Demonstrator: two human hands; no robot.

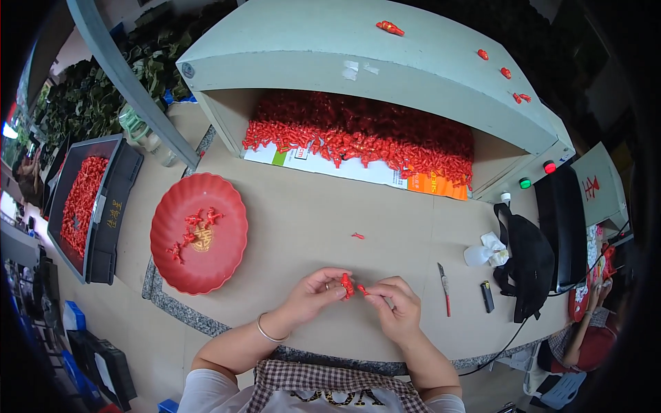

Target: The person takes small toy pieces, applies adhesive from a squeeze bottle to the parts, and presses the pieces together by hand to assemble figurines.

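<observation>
Beige tabletop (310, 220) under held red figure (347, 283)

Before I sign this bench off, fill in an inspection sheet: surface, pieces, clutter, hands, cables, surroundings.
Surface: pale table with a dark speckled edge.
Pieces: red plate bears several red figures; one loose red bit lies on the table; a large red heap fills the green-grey box.
Clutter: knife, black bag and white tissue at right.
Hands: left hand pinches a red figurine; right hand pinches a small red part.
Cables: black cable crosses the near edge, right side.
Surroundings: grey bin of red pieces at left; another person at right.
</observation>
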